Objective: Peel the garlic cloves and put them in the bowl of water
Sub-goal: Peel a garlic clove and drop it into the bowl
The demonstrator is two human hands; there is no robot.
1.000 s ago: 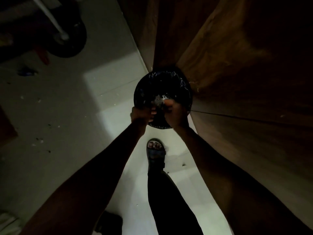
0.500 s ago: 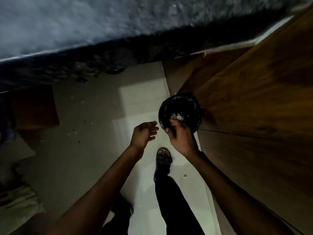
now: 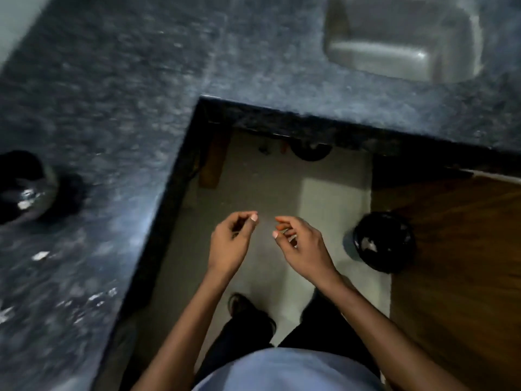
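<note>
Both hands, left hand (image 3: 229, 244) and right hand (image 3: 303, 246), hung loosely curled and empty, between peels; bowl (image 3: 26, 187) waited on the countertop (image 3: 112, 108), calling for another clove, none discernible.

open floor (image 3: 262, 193), counter (image 3: 112, 108) left, bin (image 3: 383, 241) right

My left hand (image 3: 229, 244) and right hand (image 3: 303, 245) hang loosely curled and empty over the pale floor (image 3: 253, 179); a lined bin (image 3: 383, 245) stands to my right; a steel bowl (image 3: 24, 187) sits on the dark counter (image 3: 127, 108); everything looks blurred.
</note>
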